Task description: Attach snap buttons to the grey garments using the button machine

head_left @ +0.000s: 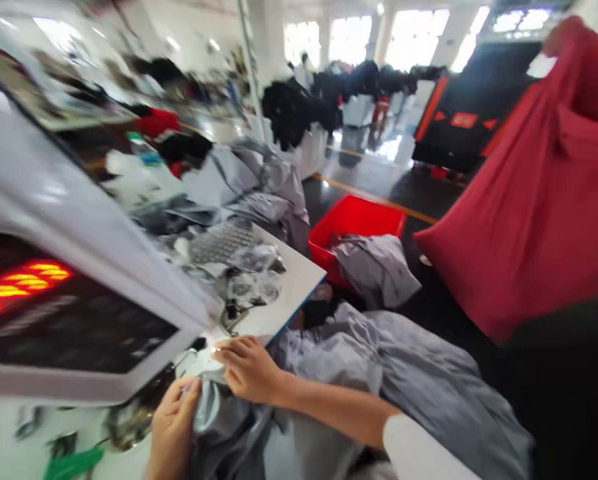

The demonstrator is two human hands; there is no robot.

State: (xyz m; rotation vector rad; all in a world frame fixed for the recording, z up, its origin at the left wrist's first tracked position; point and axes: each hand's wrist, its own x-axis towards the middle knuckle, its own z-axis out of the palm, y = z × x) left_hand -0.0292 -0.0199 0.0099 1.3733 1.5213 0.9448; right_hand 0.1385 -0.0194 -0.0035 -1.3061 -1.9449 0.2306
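Note:
A white sewing machine [143, 267] with a glowing red display fills the left side. Low in the view, my left hand [173, 421] pinches the edge of a grey garment [239, 423] between thumb and fingers. My right hand [251, 370] is to its right, above the cloth, with fingers drawn together at the white machine bed [199, 362]. What its fingertips hold, if anything, is too blurred to make out. The grey cloth hangs below both hands and spreads to the right. The machine's needle area is smeared and partly hidden.
Clear plastic bags and small parts [253, 280] lie on the white table [299, 267]. Beyond it stands a red bin [356, 217] with grey cloth over its rim. Red fabric [539, 200] hangs at right. A green item [73, 463] sits at lower left.

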